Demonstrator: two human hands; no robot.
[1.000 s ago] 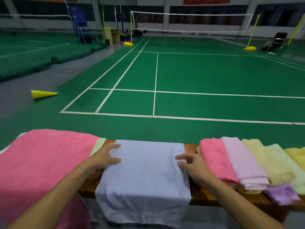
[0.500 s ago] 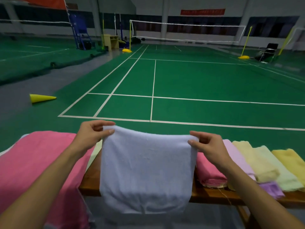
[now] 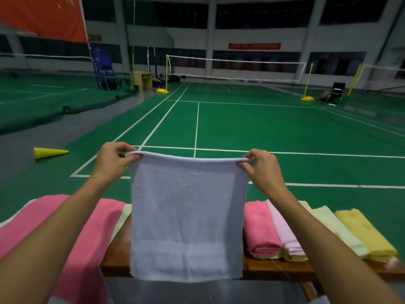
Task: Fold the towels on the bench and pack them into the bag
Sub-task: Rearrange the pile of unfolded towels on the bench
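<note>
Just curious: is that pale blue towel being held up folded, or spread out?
Spread out, hanging as a flat sheet. The left hand and right hand pinch the pale blue towel at its top corners; whether it is doubled, cannot tell.

The pale lavender terry-cloth towel [image 3: 186, 218] looks soft and matt, its nap finely pilled, with a flatter woven band near the lower hem. The brown wooden counter [image 3: 278, 269] has a smooth, faintly glossy finish. The rolled pink cloth towel [image 3: 259, 231] looks fuzzy. The green court floor [image 3: 263, 128] has a smooth, low sheen.
</note>
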